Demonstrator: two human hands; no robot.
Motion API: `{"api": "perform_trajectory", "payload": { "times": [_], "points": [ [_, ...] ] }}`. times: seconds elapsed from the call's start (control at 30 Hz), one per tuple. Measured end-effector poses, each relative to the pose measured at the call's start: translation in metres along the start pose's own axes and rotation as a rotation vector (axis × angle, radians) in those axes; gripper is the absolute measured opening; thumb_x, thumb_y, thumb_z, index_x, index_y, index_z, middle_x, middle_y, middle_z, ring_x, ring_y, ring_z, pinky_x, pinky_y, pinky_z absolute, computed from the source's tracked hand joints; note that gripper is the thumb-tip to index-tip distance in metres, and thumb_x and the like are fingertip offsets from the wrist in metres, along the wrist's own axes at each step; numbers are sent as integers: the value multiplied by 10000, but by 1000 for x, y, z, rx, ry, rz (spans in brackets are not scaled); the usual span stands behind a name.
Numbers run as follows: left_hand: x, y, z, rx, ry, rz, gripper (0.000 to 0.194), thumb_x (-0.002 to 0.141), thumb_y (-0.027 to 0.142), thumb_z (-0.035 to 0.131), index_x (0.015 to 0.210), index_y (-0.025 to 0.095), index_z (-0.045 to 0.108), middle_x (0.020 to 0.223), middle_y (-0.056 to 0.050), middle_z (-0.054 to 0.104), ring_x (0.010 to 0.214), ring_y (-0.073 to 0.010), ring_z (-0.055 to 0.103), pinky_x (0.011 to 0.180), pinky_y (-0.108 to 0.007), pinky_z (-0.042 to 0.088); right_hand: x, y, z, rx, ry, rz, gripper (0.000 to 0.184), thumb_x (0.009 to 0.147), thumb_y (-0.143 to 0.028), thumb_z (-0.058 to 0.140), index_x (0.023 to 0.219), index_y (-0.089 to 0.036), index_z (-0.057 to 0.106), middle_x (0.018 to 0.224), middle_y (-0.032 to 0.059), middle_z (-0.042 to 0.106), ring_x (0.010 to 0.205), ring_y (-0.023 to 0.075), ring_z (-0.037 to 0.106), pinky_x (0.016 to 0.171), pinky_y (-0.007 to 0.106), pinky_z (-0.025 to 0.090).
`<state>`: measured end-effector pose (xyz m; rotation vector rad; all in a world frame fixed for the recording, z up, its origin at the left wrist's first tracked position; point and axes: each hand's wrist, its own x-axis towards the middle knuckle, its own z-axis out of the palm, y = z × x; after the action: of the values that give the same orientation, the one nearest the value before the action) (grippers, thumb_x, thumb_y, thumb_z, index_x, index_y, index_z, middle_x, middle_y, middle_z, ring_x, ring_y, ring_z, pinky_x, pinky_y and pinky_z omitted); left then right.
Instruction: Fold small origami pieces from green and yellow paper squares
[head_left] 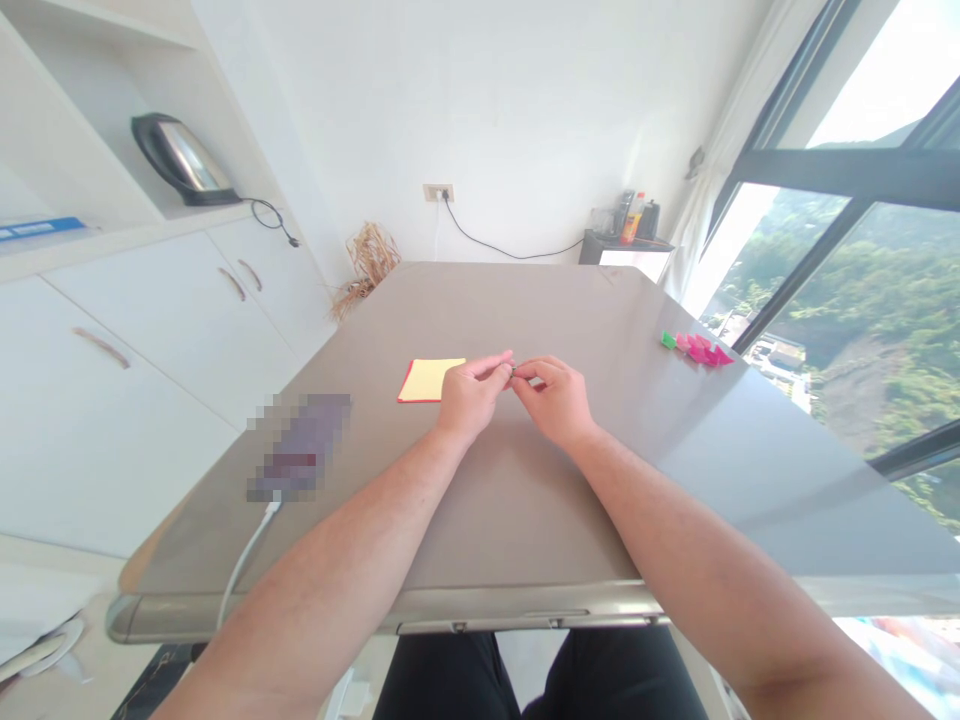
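Note:
Both my hands meet over the middle of the table, fingertips pinched together. My left hand (pixel 472 392) and my right hand (pixel 553 396) close on one small, dark-looking piece (pixel 513 371) between them. Fingers hide most of it, so I cannot make out its kind. Just left of my left hand lies a stack of square paper sheets (pixel 430 380), yellow on top with red showing at the edges; the hand covers its right side. Over at the right edge of the table sits a row of small folded paper pieces (pixel 697 349), one green and several pink.
A blurred-out device (pixel 304 450) with a white cable (pixel 251 550) lies on the left of the grey table (pixel 525 300). Behind the table, a small cabinet (pixel 628 255) carries bottles. An electric kettle (pixel 187 160) stands on the left shelf; windows line the right.

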<state>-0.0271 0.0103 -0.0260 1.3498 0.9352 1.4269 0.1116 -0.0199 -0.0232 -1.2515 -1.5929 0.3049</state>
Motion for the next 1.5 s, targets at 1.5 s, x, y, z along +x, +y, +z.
{"api": "perform_trajectory", "payload": {
  "times": [1.5],
  "points": [
    [11,-2,-8,-185,109,-209,215,770,237,734,956,133,760,920,-97,756,898,-211,724,884,-426,609,0,7,-6,-344,-91,-153,166,882,-200,593,895,-241,752,804,14,717,716,146,619,688,259,423]
  ]
}}
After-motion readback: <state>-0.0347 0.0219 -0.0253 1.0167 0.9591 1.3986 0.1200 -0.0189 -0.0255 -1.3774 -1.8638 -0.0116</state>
